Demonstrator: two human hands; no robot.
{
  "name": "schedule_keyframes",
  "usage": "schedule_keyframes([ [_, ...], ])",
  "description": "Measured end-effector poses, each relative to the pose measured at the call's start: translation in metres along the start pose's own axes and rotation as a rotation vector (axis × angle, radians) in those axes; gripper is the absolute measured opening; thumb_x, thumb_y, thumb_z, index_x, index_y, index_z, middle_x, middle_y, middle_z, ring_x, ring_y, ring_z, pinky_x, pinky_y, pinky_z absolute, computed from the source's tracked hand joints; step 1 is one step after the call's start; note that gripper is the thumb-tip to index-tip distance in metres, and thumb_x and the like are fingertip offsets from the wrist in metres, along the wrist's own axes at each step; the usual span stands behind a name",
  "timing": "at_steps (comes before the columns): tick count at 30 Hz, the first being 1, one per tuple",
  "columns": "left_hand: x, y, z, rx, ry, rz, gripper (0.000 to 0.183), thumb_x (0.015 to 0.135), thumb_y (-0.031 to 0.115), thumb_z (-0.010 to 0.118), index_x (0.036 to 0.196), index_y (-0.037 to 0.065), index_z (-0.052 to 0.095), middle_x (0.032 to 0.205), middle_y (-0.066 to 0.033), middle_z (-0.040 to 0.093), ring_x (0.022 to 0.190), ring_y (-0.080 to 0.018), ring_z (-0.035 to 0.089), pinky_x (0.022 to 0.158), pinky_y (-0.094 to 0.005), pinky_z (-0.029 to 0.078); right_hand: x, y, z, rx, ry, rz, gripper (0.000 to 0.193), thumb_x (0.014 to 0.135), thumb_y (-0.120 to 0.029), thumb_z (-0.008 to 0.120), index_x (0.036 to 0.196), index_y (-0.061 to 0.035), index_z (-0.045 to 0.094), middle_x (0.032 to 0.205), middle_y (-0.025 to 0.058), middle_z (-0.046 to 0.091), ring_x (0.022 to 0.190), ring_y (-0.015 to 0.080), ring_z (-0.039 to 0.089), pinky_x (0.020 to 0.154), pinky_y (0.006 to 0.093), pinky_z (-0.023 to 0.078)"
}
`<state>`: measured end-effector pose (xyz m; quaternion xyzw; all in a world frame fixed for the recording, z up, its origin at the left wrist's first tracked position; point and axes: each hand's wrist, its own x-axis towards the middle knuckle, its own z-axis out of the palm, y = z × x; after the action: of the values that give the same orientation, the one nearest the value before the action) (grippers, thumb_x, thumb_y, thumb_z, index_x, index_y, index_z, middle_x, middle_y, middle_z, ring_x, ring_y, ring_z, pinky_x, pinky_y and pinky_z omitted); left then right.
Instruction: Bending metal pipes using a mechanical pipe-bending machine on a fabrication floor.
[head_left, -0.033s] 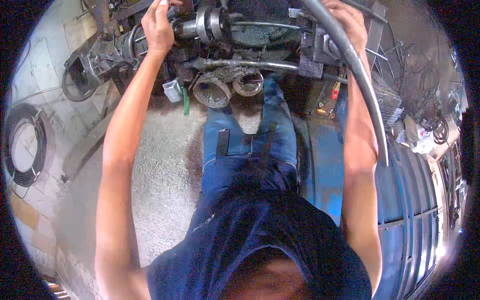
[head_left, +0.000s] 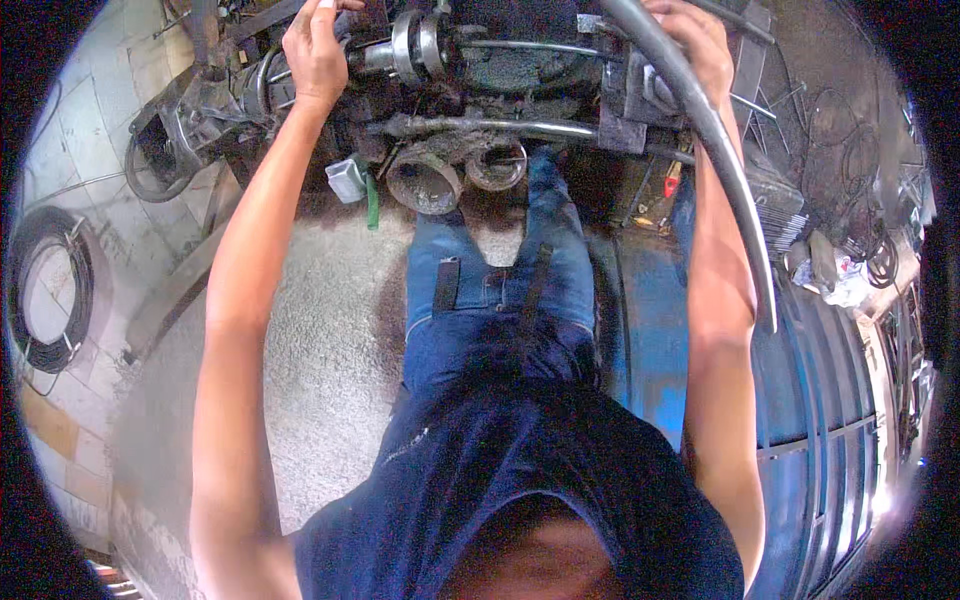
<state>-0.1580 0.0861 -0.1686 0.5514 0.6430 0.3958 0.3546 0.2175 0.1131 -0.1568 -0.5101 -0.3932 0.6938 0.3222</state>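
At the top edge my left hand [head_left: 317, 55] is beside the shaft end of a dark, greasy machine [head_left: 540, 75]. Its fingers are bent together, their tips partly cut off by the picture's edge; what they grip is hidden. Just right of it, a thick shiny metal collar [head_left: 418, 48] sits on the machine's shaft. My right hand [head_left: 708, 55] is curled closed at the machine's right end. A long curved dark metal bar [head_left: 722, 150] passes in front of this hand and forearm, hiding part of the fingers. Whether they hold the bar, I cannot make out.
Two round grimy metal cups [head_left: 423, 183] hang below the machine, near my legs. A pale container [head_left: 346, 180] and a green strip [head_left: 372, 203] are beside them. Coiled black hose [head_left: 50, 290] lies at left. Blue ribbed metal panels [head_left: 810, 390] stand at right, below piled scrap.
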Motion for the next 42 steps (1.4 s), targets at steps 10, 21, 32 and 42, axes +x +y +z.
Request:
schedule_keyframes([
  [10,-0.002,0.002,-0.002,0.033,0.015,-0.063,0.042,0.096,0.034,0.044,0.109,-0.001,0.062,0.094,-0.0083,0.065,0.091,-0.0198,0.06,0.082,-0.0338,0.046,0.008,0.009,-0.001,-0.213,-0.081,-0.384,0.024,0.08,-0.015,0.053,0.077,0.0061,0.065,0.077,0.0138,0.068,0.068,0.0168,0.064,0.064,0.0284,0.05],
  [21,0.001,0.001,0.0,0.042,-0.011,-0.074,0.044,0.092,0.027,0.037,0.109,-0.003,0.063,0.097,-0.0103,0.069,0.096,-0.0183,0.06,0.09,-0.0301,0.044,0.012,0.014,-0.007,-0.162,-0.093,-0.351,0.027,0.079,-0.015,0.051,0.079,0.0063,0.067,0.08,0.013,0.069,0.069,0.0177,0.065,0.062,0.0277,0.051],
  [32,0.0,0.001,-0.003,0.14,-0.025,0.026,0.045,0.091,0.03,0.038,0.111,-0.001,0.064,0.099,-0.01,0.068,0.098,-0.0182,0.059,0.092,-0.0293,0.042,0.008,0.009,-0.002,-0.186,-0.087,-0.272,0.038,0.084,-0.028,0.051,0.082,0.0075,0.066,0.084,0.0178,0.068,0.077,0.0253,0.066,0.071,0.0351,0.051],
  [42,-0.004,0.004,-0.001,0.137,0.008,-0.047,0.043,0.091,0.031,0.039,0.11,0.004,0.066,0.1,-0.0069,0.069,0.096,-0.0161,0.059,0.088,-0.0304,0.042,0.021,0.035,-0.014,-0.406,-0.186,-1.01,0.014,0.083,-0.006,0.056,0.09,0.0061,0.053,0.088,0.0238,0.061,0.08,0.0347,0.06,0.073,0.04,0.049],
])
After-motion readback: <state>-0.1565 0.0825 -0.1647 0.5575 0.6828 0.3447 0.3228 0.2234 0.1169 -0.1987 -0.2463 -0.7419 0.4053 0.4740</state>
